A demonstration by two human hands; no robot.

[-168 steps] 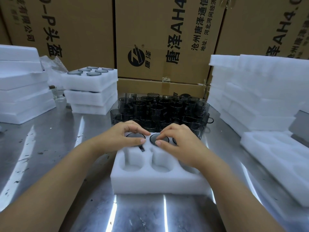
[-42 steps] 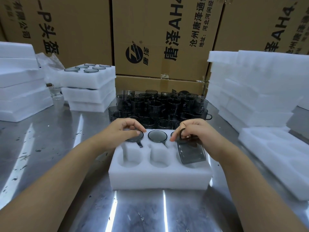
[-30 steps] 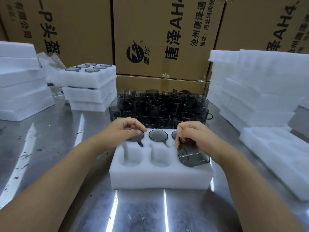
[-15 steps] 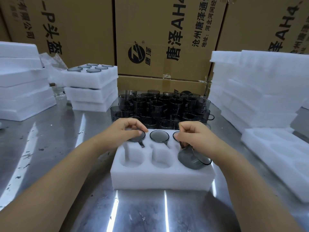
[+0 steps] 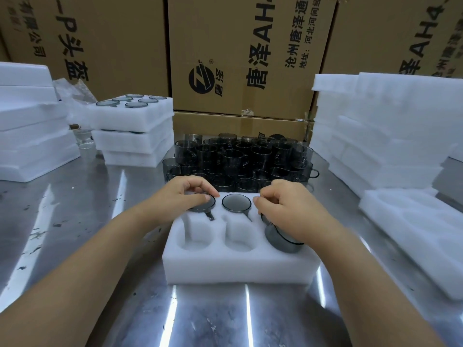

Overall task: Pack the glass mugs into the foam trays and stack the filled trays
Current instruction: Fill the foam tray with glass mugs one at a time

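Note:
A white foam tray lies in front of me on the steel table. Its far row holds smoky glass mugs: one under my left hand, one in the middle slot, one mostly hidden behind my right hand. My left hand's fingers curl over the rim of the far-left mug. My right hand grips a tilted mug that sits partly in the near-right slot. The near-left and near-middle slots are bare foam. Behind the tray stands a cluster of several loose mugs.
A stack of filled foam trays stands at the back left. Beside it are more foam slabs at far left. Empty foam trays pile up at the right, one lying flat. Cardboard boxes wall off the back.
My right hand brought a mug from the cluster, turned it upside down and lowered it into the near-right slot. My left hand stayed on the far-left mug.

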